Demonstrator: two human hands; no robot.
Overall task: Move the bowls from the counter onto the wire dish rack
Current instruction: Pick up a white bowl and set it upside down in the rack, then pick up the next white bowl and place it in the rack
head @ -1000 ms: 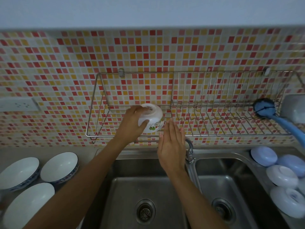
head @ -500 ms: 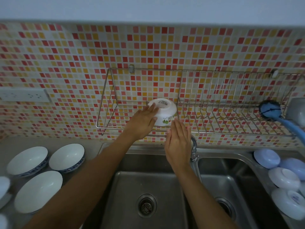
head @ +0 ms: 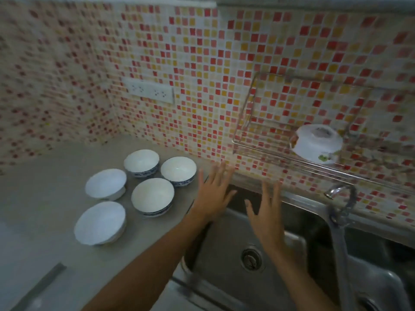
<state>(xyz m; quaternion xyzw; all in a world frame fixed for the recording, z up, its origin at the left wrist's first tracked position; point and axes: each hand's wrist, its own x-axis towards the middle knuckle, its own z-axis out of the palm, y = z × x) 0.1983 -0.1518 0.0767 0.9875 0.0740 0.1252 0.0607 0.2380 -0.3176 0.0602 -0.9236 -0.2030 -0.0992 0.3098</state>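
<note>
A small white bowl (head: 316,143) with a printed motif sits upside down on the wire dish rack (head: 244,142) fixed to the tiled wall at the right. Several white bowls stand upright on the grey counter at the left: the nearest to my hands (head: 178,170), one in front of it (head: 152,197), one at the back (head: 141,162), and others further left (head: 106,184) (head: 100,222). My left hand (head: 213,191) hovers open over the sink's left edge, just right of the bowls. My right hand (head: 267,214) is open above the sink basin. Neither touches a bowl.
A steel double sink (head: 235,239) with a drain (head: 251,258) lies below my hands. A tap (head: 339,198) rises at the right under the rack. A white socket strip (head: 149,92) is on the mosaic wall. The wall corner stands at the left.
My left hand has let go of the small bowl, which now rests on the rack. Both hands have dropped and swung left toward the counter bowls, and my view has turned left.
</note>
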